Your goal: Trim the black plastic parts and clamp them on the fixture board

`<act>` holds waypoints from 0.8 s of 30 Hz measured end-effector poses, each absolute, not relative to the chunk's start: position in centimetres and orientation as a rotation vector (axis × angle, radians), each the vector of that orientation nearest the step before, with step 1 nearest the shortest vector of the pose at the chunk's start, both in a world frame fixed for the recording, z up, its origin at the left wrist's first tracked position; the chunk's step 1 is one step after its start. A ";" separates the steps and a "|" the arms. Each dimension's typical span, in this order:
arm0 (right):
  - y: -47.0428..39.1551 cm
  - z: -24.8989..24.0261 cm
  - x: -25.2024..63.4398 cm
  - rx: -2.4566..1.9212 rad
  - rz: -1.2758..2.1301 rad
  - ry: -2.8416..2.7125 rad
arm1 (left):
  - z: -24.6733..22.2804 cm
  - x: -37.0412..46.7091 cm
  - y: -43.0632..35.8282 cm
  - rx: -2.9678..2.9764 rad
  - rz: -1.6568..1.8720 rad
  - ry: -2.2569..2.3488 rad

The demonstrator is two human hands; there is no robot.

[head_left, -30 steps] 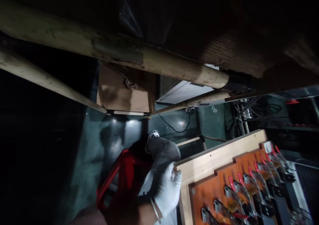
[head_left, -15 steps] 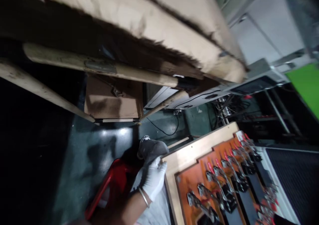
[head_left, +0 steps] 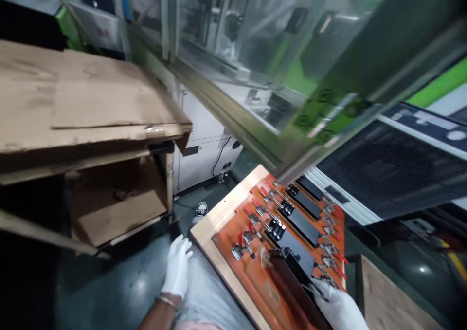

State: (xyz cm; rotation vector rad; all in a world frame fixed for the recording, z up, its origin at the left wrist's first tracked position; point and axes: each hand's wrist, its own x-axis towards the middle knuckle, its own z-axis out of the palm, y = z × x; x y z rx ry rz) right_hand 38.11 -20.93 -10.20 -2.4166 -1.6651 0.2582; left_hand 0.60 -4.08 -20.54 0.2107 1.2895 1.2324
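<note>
An orange fixture board (head_left: 242,271) with red-handled toggle clamps (head_left: 251,215) lies on a pale wooden panel (head_left: 219,203) at my lap. Several flat black strips (head_left: 299,225) sit between its two rows of clamps. My right hand (head_left: 337,303), in a white glove, grips the side of a long dark channel-shaped piece (head_left: 292,284) over the near part of the board. Its fingertips are partly hidden. My left hand (head_left: 177,264), also gloved, hovers beside the panel's left edge above my leg. Its fingers are loosely stretched, with nothing in them.
A cardboard-topped rack (head_left: 120,94) with a lower shelf (head_left: 124,218) stands at the left. Ahead is a green-framed machine with clear panels (head_left: 233,33). A dark grille (head_left: 394,162) stands beyond the fixture, and a wooden board (head_left: 390,296) lies at lower right.
My view has swung right and up, bringing the machine and my right hand with the dark piece into sight. My left hand has come off the panel's corner.
</note>
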 end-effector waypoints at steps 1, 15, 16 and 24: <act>-21.0 -9.3 37.7 -2.388 0.345 -1.606 | -19.8 0.8 -4.4 0.309 1.257 1.371; -15.7 -3.2 25.7 -1.608 0.915 -0.827 | -5.3 12.0 -6.9 1.082 0.901 0.785; -15.1 -3.0 24.9 -1.581 0.931 -0.863 | -5.0 12.2 -6.4 1.075 0.947 0.818; -12.5 0.4 23.5 -1.467 1.007 -1.485 | -5.6 7.0 -2.3 0.610 1.236 0.806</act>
